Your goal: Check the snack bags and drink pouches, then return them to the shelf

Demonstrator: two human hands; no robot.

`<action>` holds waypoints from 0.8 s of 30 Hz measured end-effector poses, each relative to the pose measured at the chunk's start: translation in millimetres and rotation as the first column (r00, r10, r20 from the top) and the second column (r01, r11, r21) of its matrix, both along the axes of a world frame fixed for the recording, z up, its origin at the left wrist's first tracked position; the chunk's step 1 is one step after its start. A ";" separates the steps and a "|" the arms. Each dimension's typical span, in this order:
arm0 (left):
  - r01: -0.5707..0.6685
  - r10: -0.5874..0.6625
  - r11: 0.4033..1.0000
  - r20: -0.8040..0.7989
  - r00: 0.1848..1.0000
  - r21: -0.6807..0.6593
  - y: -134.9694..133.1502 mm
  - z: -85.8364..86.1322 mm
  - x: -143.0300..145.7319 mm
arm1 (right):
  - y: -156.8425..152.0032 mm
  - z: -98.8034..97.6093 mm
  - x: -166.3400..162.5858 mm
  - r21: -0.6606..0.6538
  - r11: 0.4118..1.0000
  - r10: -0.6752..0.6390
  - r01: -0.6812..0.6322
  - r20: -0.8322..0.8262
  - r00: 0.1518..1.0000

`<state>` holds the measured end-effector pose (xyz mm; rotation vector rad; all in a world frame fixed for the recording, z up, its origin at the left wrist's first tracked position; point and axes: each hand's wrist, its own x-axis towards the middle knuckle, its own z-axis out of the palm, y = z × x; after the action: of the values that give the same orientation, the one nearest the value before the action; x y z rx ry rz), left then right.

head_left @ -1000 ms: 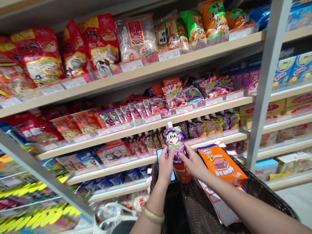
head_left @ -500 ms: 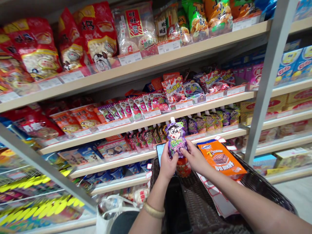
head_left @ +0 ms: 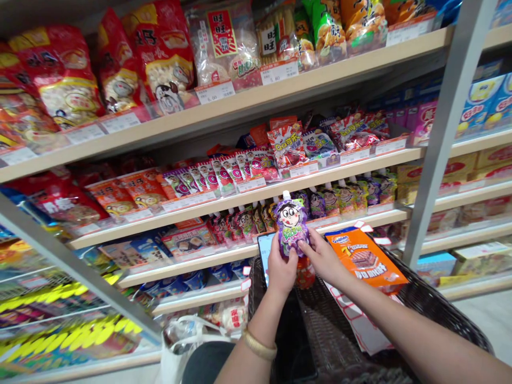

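Note:
A purple spouted jelly pouch (head_left: 292, 224) with a cartoon face stands upright between both my hands. My left hand (head_left: 280, 269) grips its lower left side and also holds a phone (head_left: 264, 252) behind it. My right hand (head_left: 325, 260) pinches the pouch's lower right edge. Just below it, a red pouch (head_left: 304, 273) is partly hidden. Both hands hover over a dark wicker basket (head_left: 424, 305).
An orange wafer pack (head_left: 365, 261) and a red-and-white sheet (head_left: 356, 325) lie in the basket. Wooden shelves (head_left: 256, 194) ahead carry rows of snack bags and similar pouches. A grey upright post (head_left: 442, 133) stands at right. A white plastic bag (head_left: 180, 341) hangs near my left elbow.
The pouch and both hands have risen a little and shifted slightly right; the grip is the same.

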<state>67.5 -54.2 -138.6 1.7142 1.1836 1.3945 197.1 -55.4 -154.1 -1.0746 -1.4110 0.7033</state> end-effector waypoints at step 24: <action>-0.038 0.038 0.999 0.009 0.999 0.034 -6.2 -2.3 3.0 | 2.1 -10.1 2.9 0.002 1.000 0.007 -0.007 -0.031 0.999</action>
<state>70.5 -60.4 -140.8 1.7156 1.1999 1.4511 200.1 -53.3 -164.2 -1.0538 -1.3888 0.7206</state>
